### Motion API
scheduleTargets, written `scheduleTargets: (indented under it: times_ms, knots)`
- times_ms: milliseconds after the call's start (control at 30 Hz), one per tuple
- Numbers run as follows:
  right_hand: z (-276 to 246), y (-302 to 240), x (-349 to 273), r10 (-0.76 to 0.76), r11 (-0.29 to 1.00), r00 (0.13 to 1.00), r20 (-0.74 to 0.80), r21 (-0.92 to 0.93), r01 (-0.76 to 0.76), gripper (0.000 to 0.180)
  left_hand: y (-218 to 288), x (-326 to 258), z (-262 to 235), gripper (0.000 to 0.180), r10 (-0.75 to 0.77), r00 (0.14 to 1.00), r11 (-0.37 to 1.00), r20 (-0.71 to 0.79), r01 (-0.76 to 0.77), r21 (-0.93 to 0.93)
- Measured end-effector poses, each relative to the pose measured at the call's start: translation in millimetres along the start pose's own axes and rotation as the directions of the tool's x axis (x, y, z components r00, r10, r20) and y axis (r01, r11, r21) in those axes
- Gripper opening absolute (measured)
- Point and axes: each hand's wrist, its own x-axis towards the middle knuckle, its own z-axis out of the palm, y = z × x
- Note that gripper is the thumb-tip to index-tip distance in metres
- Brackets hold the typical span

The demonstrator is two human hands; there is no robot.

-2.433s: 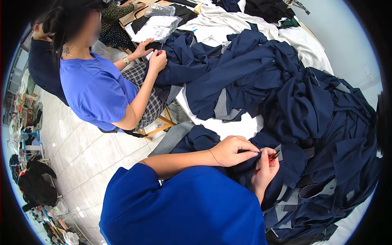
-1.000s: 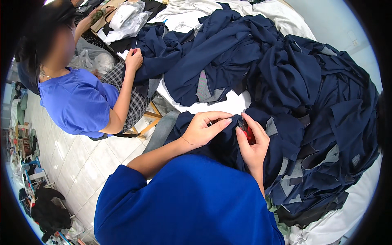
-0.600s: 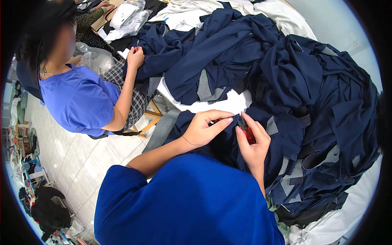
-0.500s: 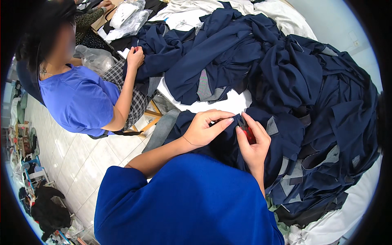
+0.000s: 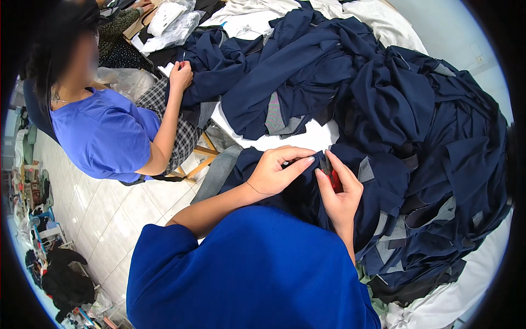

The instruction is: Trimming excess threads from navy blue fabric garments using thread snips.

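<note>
My left hand pinches the edge of a navy blue cloth garment between thumb and fingers, in front of my chest. Close beside it, my right hand is closed round small red-handled thread snips, their dark blades pointing up by the cloth edge. The fingers partly cover the snips, and I cannot tell whether the blades touch the cloth. A grey lined part of navy cloth hangs off the table edge left of my left hand.
A big heap of navy garments with grey patches covers most of the white table. A co-worker in a blue-violet shirt sits at the left, a hand at the cloth. Clear plastic bags lie at the far left.
Both my hands stay almost in place at the cloth edge, with only a very slight shift of the fingers. The co-worker leans slightly left.
</note>
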Motion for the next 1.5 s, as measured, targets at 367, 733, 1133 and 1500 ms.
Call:
scheduleTargets:
  times_ms: [367,733,1133,1500]
  knots:
    - [0,1,-1,0.043,0.999,0.999,-0.002,0.007,-0.043,0.037,1,0,1,0.019,0.138,0.990,0.971,-0.001,-0.135,0.195]
    - [13,10,-16,0.513,0.562,0.838,0.188,0.664,-0.493,0.033,1,2,0,0.017,0.122,0.991,0.961,0.062,-0.133,0.242]
    - [-3,2,-16,0.349,0.820,0.936,0.049,0.467,-0.331,0.034,0,-3,2,0.018,-0.009,1.000,1.000,-0.006,0.009,0.010]
    - [8,9,-16,0.230,0.951,0.969,-0.087,0.230,-0.205,0.007,-7,-2,9,0.013,0.278,0.958,0.881,0.064,-0.281,0.381]
